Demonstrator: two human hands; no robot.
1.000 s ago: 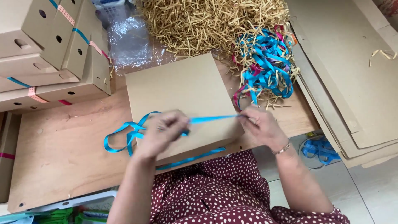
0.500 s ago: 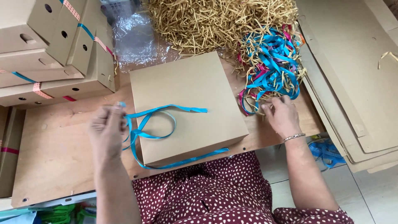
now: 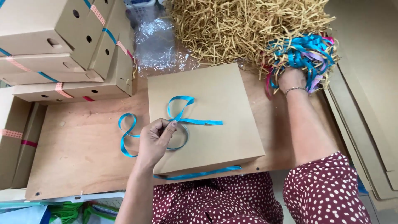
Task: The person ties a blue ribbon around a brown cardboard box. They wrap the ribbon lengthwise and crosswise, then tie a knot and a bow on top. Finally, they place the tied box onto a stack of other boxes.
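Ribbon, blue and limp, loops across the flat kraft box on our wooden board; our left hand pinches it near the crossing. We judge it light and slippery, best gripped close to the loops. Our right hand reaches into the ribbon pile; its grip is hidden.

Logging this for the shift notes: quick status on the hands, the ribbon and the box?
Left hand pinching blue ribbon on flat cardboard box. Right hand reaching into ribbon pile. Nothing in the way.
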